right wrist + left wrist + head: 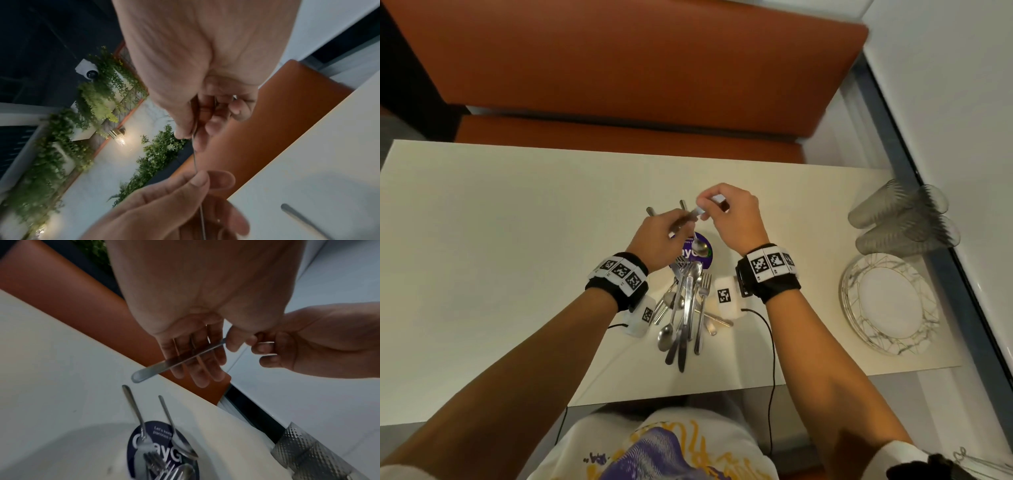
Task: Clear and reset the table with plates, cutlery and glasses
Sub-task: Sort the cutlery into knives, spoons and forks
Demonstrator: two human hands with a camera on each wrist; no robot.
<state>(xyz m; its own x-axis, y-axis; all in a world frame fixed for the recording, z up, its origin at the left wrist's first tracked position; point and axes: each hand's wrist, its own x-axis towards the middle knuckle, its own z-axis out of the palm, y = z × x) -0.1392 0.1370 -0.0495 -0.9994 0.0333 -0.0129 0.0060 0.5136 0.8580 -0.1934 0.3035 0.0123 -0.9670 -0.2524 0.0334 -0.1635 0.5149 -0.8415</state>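
Both hands hold one steel piece of cutlery above the cream table. My left hand has its flat handle lying across the fingers, with the thumb pinching it. My right hand pinches the other end, which its fingers hide. In the right wrist view the piece shows edge-on between both hands. A pile of forks, spoons and knives lies below my wrists. A fork and a spoon lie with their heads on a round purple sticker.
A stack of white marbled plates sits at the table's right end. Several textured glasses lie beside it against the wall. An orange bench runs along the far edge. Wrist-band cables hang over the near edge.
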